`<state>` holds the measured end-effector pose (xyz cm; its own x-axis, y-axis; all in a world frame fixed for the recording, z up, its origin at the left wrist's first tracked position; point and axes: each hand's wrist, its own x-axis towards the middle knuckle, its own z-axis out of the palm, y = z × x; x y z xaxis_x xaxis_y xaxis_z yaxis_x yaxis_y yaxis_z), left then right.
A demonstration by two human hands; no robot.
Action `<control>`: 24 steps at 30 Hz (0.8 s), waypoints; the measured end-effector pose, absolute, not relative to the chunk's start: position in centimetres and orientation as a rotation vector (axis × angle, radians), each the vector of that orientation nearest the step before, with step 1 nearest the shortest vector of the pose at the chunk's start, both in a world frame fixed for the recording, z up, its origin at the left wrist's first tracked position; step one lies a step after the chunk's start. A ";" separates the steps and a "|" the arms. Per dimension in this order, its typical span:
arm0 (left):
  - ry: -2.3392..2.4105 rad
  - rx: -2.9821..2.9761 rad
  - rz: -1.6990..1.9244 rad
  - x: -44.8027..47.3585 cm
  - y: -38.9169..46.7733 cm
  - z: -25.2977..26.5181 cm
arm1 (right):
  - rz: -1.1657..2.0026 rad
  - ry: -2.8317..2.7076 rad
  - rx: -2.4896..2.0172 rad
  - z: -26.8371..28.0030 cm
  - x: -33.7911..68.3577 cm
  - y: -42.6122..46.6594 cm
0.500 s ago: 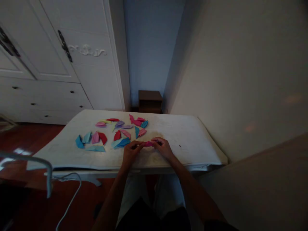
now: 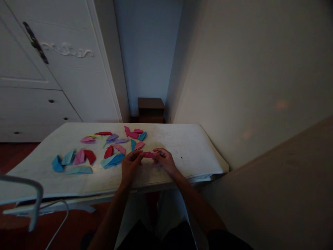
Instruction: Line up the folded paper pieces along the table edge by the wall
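A small pink folded paper piece [image 2: 149, 155] lies on the white table [image 2: 192, 146] between my two hands. My left hand [image 2: 130, 165] pinches its left end and my right hand [image 2: 164, 160] pinches its right end. Both hands rest on the tabletop near the front edge. Just left of my left hand lies a blue folded piece [image 2: 113, 160]. Beyond it, several folded paper pieces in red, pink, blue, purple and yellow are scattered, such as a red one [image 2: 108, 151] and a light blue one [image 2: 79, 170].
A white wardrobe with drawers [image 2: 52, 86] stands at the left. A small dark wooden stand [image 2: 151, 109] sits behind the table in the corner. A beige wall runs along the right. A metal chair frame [image 2: 33, 198] is at the lower left.
The view has shifted to the right, so everything sits further left in the picture. My hands keep hold of the pink piece in the same place on the table.
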<state>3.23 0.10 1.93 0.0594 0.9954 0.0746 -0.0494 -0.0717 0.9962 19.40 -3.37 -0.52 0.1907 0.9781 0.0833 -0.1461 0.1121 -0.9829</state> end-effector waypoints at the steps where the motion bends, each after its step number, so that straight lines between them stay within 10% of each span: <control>1: 1.081 1.222 1.266 4.2 0.2 2.3 | 1.106 -0.939 -1.063 -0.3 19.6 -3.4; 24: 0.815 1.712 0.827 16.8 5.6 1.4 | 0.660 -0.325 -1.317 2.0 43.5 -0.2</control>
<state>16.84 5.62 1.37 0.5346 0.8330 0.1428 0.1308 -0.2484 0.9598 43.54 -0.20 2.01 0.7770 0.6129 -0.1434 -0.2603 0.1054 -0.9598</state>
